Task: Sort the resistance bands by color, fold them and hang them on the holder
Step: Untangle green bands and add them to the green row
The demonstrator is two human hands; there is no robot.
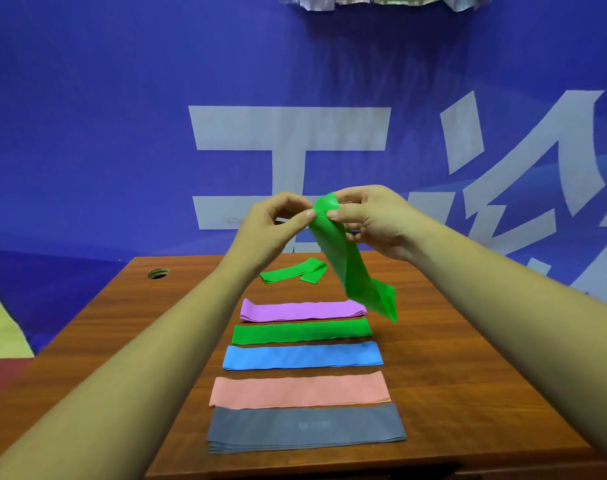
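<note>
left hand, right hand — raised, pinching

Place: staged indoor spot, office-like
Backdrop: blue banner with large white characters, upper frame
Furniture: wooden tabletop with cable hole

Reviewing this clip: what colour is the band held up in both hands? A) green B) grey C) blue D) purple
A: the left hand and the right hand both pinch the top of a green band, which hangs down above the table.
</note>
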